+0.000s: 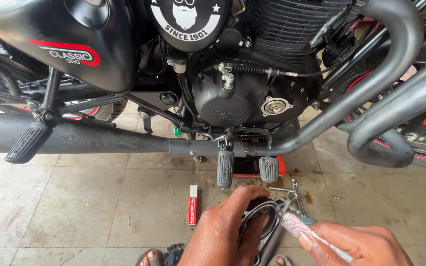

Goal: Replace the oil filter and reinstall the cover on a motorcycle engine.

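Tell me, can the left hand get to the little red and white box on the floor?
Probably yes. The left hand holds a round metal ring, but the red and white box lies just beside it on bare floor tiles, with nothing between them.

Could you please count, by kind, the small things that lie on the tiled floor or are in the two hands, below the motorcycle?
Round dark metal gasket ring, in the left hand: 1
Small pale squeeze tube, in the right hand: 1
Red and white narrow carton on the floor: 1
Thin metal tools on the floor: 2, perhaps more
Total: 5
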